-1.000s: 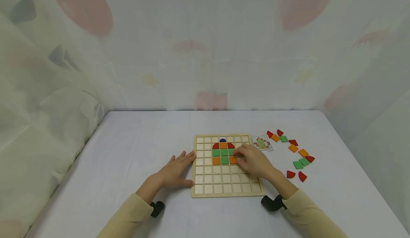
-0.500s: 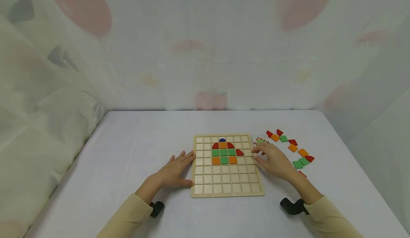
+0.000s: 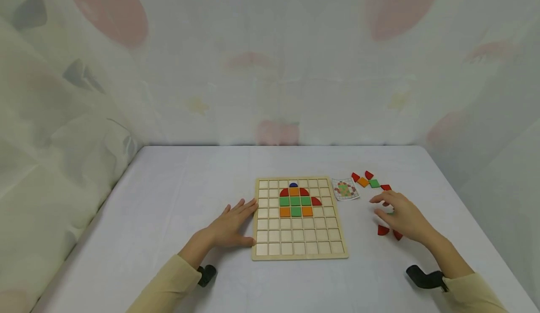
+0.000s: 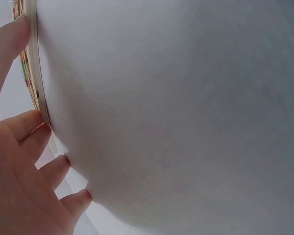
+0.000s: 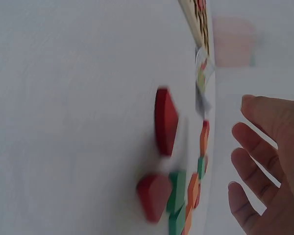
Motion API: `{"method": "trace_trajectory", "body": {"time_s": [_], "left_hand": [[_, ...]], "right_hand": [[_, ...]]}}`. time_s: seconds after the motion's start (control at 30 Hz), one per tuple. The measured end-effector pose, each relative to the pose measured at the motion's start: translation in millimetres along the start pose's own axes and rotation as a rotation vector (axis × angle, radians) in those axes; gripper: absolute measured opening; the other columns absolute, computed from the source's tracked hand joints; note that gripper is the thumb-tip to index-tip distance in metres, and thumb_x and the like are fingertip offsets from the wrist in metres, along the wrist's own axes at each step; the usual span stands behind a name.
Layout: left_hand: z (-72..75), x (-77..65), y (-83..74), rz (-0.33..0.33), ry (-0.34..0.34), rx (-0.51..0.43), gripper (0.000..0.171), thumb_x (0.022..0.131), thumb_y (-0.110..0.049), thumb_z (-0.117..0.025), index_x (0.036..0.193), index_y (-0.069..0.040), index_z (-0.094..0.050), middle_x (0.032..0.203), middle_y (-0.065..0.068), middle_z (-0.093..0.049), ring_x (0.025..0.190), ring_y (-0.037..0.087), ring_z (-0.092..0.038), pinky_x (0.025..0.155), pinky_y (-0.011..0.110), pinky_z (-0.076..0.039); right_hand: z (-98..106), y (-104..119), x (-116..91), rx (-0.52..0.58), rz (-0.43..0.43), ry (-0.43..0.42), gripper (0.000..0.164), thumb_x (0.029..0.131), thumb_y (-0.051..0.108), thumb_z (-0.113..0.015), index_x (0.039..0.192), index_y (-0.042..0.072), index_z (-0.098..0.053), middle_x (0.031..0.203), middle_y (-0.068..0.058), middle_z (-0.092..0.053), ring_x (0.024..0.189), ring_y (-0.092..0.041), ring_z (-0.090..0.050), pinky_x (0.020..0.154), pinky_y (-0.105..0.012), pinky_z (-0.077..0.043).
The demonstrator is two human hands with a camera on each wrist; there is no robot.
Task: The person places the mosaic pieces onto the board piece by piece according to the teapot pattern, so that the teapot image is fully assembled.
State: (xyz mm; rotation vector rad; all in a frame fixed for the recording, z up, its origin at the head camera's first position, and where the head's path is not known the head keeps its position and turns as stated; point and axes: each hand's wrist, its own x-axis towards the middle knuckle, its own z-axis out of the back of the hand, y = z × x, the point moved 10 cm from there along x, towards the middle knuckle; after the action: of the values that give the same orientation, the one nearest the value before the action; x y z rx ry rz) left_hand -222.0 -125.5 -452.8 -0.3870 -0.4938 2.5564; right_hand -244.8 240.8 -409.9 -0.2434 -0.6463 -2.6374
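Observation:
A square wooden grid board [image 3: 300, 257] lies on the table, bearing a patch of green, orange and red tiles with a blue half-round tile [image 3: 293, 185] on top. At the patch's right side sits a red quarter-round tile [image 3: 316, 202]. My left hand [image 3: 231, 226] rests at the board's left edge, fingers spread, thumb and fingertips touching it. My right hand [image 3: 406, 215] hovers over loose tiles right of the board, fingers loosely bent and holding nothing. In the right wrist view two red tiles [image 5: 165, 122] lie below it; in the head view the hand partly covers the pile.
A small picture card [image 3: 345, 190] with a coloured pattern lies by the board's upper right corner. Behind it are a loose orange tile [image 3: 363, 182], a green tile [image 3: 374, 183] and several red ones. Patterned cloth hangs behind the table and at both sides.
My right hand has let go of the red quarter-round tile, leaving it on the board, and moved right, past the card to the loose tiles. My left hand has stayed put.

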Motion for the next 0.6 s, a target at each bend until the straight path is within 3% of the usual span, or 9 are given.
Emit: {"method": "trace_trajectory", "body": {"time_s": [0.27, 0.6], "left_hand": [[0.1, -0.3, -0.9, 0.005, 0.002, -0.005, 0.089, 0.077, -0.042, -0.071, 0.146, -0.009, -0.026, 0.154, 0.004, -0.019, 0.140, 0.035, -0.014, 0.107, 0.062, -0.012], [0.3, -1.0, -0.7, 0.004, -0.003, -0.008, 0.088, 0.077, -0.041, -0.071, 0.146, -0.009, -0.026, 0.153, 0.004, -0.019, 0.140, 0.034, -0.014, 0.107, 0.062, -0.012]], "right_hand": [[5, -25, -15, 0.003, -0.026, 0.023, 0.030, 0.073, 0.006, -0.075, 0.101, 0.009, -0.065, 0.097, -0.004, -0.061, 0.084, -0.020, -0.055, 0.068, -0.032, -0.053], [3, -35, -21, 0.064, 0.014, 0.041, 0.032, 0.072, 0.008, -0.076, 0.102, 0.010, -0.064, 0.097, 0.001, -0.063, 0.084, -0.014, -0.053, 0.071, -0.023, -0.050]]}}
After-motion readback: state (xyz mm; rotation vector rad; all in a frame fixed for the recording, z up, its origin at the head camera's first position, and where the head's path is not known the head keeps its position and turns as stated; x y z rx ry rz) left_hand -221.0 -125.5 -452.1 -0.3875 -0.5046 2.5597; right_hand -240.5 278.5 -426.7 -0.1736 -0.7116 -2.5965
